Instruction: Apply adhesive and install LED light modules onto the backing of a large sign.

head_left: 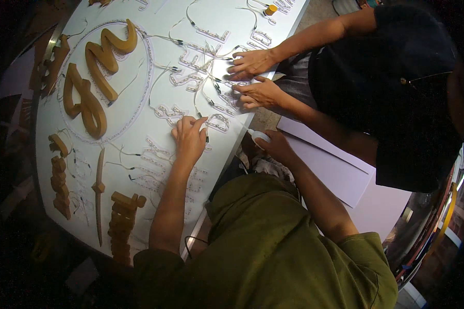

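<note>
My left hand (189, 138) rests on a white board (77, 46), its fingers bent and fingertips drawn together beside a D-shaped LED strip (219, 122). What they pinch, if anything, is too small to make out. White wires with black connectors run around those fingertips. Off the board's near right edge, my right hand (277, 148) is wrapped around a white squeeze bottle (258, 135) whose thin nozzle points toward the board. Just beyond, a co-worker's two hands (252, 64) lie over more LED letter strips (196, 56) and wires.
Thick tan cut-out letters (90, 113) stand inside a ring of LED strip (152, 56) at the left. More tan pieces (121, 221) line the board's near left. A yellow-capped container (270, 10) is at the far edge. White panels (335, 165) lie below the co-worker's arm.
</note>
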Demonstrator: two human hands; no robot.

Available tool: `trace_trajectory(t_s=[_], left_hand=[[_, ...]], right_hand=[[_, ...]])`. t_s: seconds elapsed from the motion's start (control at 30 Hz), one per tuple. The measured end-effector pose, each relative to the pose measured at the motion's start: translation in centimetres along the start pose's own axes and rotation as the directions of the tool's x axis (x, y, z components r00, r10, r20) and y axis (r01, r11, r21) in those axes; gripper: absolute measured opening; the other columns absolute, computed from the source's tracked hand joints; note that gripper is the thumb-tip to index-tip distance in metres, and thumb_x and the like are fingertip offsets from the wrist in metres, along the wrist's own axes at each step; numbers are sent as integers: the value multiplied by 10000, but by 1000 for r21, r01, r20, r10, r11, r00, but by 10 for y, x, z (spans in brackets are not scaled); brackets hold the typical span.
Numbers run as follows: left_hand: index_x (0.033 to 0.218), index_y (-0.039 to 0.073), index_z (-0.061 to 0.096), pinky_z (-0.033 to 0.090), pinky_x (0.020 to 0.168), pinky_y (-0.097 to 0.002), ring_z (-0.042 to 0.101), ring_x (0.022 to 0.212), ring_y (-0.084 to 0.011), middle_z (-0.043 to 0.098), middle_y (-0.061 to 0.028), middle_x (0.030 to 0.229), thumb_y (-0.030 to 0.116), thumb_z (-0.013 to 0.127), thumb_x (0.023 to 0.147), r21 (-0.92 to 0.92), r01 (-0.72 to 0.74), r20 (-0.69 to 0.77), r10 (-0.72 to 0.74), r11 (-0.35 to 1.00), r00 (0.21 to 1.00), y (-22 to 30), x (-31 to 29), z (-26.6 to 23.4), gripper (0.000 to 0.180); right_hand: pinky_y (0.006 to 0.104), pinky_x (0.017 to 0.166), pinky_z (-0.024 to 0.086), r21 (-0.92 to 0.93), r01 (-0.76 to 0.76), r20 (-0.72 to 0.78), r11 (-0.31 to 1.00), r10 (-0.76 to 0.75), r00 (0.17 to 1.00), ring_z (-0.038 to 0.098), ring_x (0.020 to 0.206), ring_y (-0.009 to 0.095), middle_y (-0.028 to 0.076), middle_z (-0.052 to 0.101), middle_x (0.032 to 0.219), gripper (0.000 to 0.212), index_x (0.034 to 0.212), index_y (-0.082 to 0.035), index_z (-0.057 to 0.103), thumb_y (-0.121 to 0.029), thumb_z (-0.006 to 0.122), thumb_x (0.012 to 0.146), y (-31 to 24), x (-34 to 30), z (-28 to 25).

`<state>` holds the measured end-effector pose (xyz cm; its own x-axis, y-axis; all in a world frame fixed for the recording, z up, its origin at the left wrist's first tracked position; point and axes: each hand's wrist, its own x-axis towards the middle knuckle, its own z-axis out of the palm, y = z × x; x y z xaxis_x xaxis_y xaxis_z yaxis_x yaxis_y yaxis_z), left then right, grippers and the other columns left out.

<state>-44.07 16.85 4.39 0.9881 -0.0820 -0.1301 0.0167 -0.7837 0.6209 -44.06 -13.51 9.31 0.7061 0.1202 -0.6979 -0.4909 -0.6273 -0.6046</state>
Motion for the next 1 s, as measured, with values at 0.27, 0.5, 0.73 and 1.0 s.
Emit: trace_trajectory(t_s=[0.27,0.5,0.73,1.0], left_hand=[[1252,169,732,355,965,-464,509,1106,-267,553,-62,1110,148,713,896,5,4,-20,-3,1000,1000,0,-3,2,357],[1272,168,729,340,997,-454,508,1129,-278,548,-81,1138,149,701,902,2,46,5,-46,999,999,0,-4,2,371],[1271,170,731,339,998,-450,507,1134,-277,550,-81,1146,153,700,906,4,42,3,-42,999,999,0,-5,2,366],[1275,168,730,338,992,-449,510,1125,-277,555,-83,1140,153,696,907,17,43,13,-43,999,999,-1,-4,0,370]], right_hand=[[404,735,569,-35,-13,-27,999,12,1000,723,743,235,140,750,832,411,1099,34,731,-348,721,948,-1,8,1],[340,576,545,28,-62,-3,998,63,998,684,583,165,116,726,738,358,1056,22,739,-322,701,962,-2,15,-2],[341,562,542,4,-28,-14,1000,28,1000,674,568,169,104,717,725,363,1021,38,734,-319,698,969,-12,19,-1],[336,559,547,10,-58,-21,998,58,998,684,584,165,115,733,750,384,984,46,736,-337,700,969,-21,19,0]])
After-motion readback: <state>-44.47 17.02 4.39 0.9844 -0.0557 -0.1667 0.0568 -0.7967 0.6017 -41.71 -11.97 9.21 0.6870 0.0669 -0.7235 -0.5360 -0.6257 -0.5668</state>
